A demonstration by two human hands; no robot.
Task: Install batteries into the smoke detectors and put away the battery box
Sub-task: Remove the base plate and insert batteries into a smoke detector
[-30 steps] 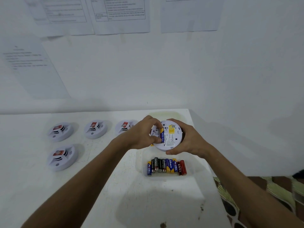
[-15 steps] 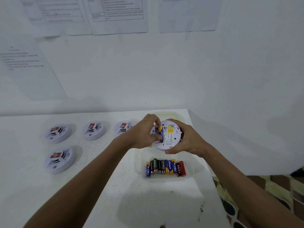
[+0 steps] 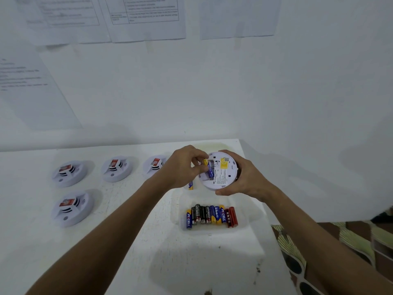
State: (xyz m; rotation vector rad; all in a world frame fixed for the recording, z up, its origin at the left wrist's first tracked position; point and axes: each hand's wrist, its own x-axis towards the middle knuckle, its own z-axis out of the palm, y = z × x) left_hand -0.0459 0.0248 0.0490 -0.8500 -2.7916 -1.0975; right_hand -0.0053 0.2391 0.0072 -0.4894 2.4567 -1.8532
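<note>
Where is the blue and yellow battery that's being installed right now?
The blue and yellow battery sits centre-right in the head view, pinched by the left hand at the compartment of the smoke detector that the right hand holds.

A white round detector (image 3: 221,173) is held back-up above the tabletop's (image 3: 127,241) far right corner, a blue-yellow battery (image 3: 208,169) in its bay. Four detectors (image 3: 72,206) sit left; the clear battery box (image 3: 210,216) lies near the right edge.
</note>
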